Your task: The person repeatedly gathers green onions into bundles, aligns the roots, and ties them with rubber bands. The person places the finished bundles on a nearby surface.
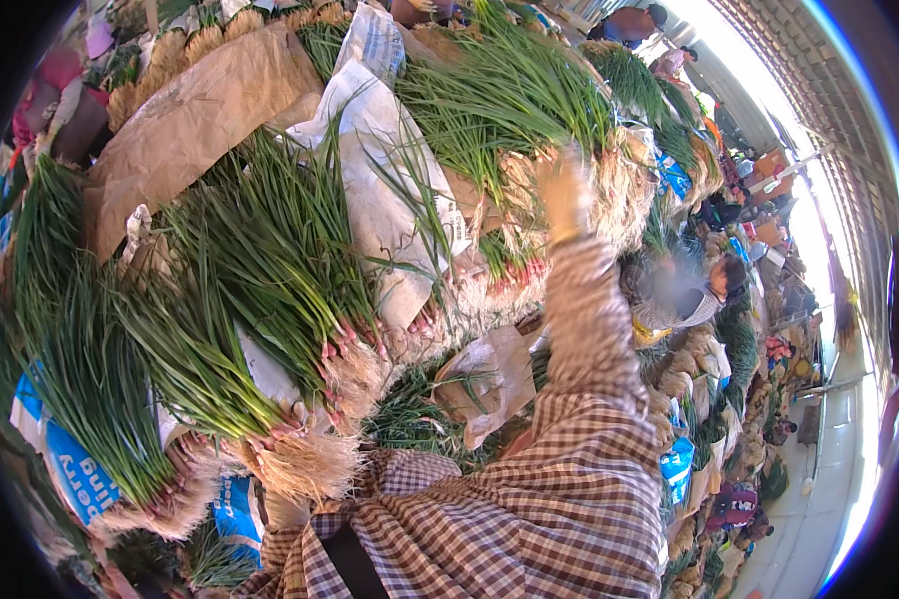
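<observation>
My left hand, partly hidden by pale roots, grips a bunch of spring onions near its pinkish bases. The long green leaves of this bunch fan away to the upper left. My right arm is stretched forward, and my right hand is blurred at the root ends of a large pile of spring onions. Whether its fingers hold any stalks cannot be made out. Another heap of spring onions lies just beyond the held bunch, roots towards me.
A white woven sack and a brown paper sheet lie among the heaps. More spring onions rest on blue-and-white printed bags at left. A torn sack piece is before me. A person sits at right.
</observation>
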Demonstrator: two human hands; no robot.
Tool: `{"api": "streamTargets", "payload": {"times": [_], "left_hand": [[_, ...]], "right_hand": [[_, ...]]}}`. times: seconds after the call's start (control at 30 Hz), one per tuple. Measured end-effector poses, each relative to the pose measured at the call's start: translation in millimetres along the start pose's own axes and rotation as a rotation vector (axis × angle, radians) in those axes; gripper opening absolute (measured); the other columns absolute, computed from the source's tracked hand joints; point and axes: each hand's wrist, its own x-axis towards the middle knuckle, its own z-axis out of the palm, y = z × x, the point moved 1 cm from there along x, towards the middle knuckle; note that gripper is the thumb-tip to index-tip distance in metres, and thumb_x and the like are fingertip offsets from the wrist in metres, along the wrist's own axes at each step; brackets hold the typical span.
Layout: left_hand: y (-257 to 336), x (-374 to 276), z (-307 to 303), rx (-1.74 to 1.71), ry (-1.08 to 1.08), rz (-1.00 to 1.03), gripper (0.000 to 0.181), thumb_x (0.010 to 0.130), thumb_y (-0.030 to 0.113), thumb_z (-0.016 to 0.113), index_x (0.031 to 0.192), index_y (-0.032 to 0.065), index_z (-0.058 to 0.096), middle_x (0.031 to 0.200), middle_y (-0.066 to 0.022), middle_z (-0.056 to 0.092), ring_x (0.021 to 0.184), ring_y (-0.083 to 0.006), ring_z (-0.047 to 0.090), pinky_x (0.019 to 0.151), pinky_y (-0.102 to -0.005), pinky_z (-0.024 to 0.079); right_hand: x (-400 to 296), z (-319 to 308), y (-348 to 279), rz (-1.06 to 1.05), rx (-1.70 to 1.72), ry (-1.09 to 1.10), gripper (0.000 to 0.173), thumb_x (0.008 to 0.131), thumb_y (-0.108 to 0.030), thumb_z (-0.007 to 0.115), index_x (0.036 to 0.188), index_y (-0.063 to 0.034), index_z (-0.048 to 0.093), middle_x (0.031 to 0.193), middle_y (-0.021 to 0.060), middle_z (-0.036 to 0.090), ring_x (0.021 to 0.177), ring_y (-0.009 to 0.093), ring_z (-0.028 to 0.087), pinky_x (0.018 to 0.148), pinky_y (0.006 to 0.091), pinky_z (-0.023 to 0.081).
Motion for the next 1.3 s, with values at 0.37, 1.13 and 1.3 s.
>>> {"api": "streamTargets", "payload": {"times": [0.37, 1.13, 1.3], "left_hand": [[6, -28, 3, 0.005, 0.107, -0.012, 0.054, 0.087, 0.046, 0.046, 0.116, 0.0014, 0.054, 0.105, -0.0174, 0.062, 0.096, -0.0307, 0.059, 0.089, -0.0468, 0.047], [-6, -17, 38, -0.174, -0.228, -0.033, 0.070, 0.084, 0.051, 0.044, 0.130, -0.0023, 0.042, 0.125, -0.0230, 0.051, 0.118, -0.0351, 0.048, 0.105, -0.0492, 0.033], [-8, -8, 6, -0.151, -0.089, 0.020, 0.043, 0.084, 0.035, 0.055, 0.101, -0.0044, 0.058, 0.087, -0.0206, 0.064, 0.084, -0.0366, 0.062, 0.083, -0.0486, 0.050]], "right_hand": [[-314, 126, -194, -0.358, 0.582, -1.695, 0.026, 0.090, -0.025, 0.054, 0.111, -0.0102, 0.061, 0.094, 0.0111, 0.062, 0.086, 0.022, 0.060, 0.077, 0.0338, 0.047], [-294, 135, -156, 0.118, 0.831, -1.338, 0.039, 0.089, -0.030, 0.057, 0.119, -0.0062, 0.050, 0.094, 0.0091, 0.061, 0.082, 0.023, 0.061, 0.075, 0.0388, 0.050], [-329, 111, -179, -0.128, 0.642, -1.405, 0.038, 0.082, -0.022, 0.063, 0.115, -0.0044, 0.055, 0.096, 0.0175, 0.064, 0.084, 0.031, 0.063, 0.068, 0.0391, 0.048]]}}
